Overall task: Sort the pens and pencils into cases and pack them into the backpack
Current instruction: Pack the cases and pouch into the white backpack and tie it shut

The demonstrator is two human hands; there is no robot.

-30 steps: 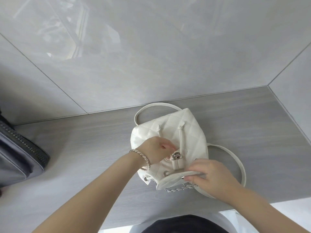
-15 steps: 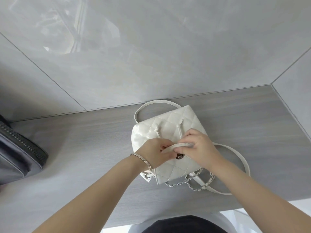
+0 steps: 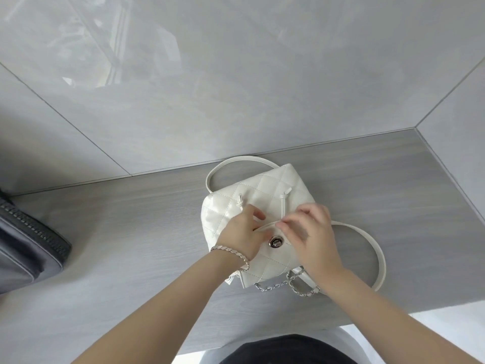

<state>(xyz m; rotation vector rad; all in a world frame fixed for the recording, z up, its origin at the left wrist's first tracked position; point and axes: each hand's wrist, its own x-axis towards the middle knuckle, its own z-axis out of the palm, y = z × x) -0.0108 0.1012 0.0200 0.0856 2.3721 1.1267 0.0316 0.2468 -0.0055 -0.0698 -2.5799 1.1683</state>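
A white quilted backpack point(image 3: 265, 190) lies on the grey wooden table point(image 3: 131, 232), near the wall. Its flap point(image 3: 273, 261) is folded down over the front, and a silver clasp point(image 3: 275, 242) shows on it. My left hand point(image 3: 242, 233) rests on the flap's left part, thumb by the clasp and fingers stretched over the bag's body. Fingertips of my right hand point(image 3: 313, 233) touch the flap's upper edge from the right. White straps point(image 3: 378, 256) and a silver chain point(image 3: 294, 285) trail around the bag. No pens, pencils or cases are in sight.
A dark grey zipped bag point(image 3: 29, 248) lies at the table's left edge. Glossy grey wall tiles point(image 3: 236, 88) rise right behind the backpack, with a corner at the far right. The table's front edge point(image 3: 393, 306) runs close to my body.
The flap has been brought from the near side up over the backpack's front, and the clasp now shows on top. Both hands shifted up with it and loosened their hold.
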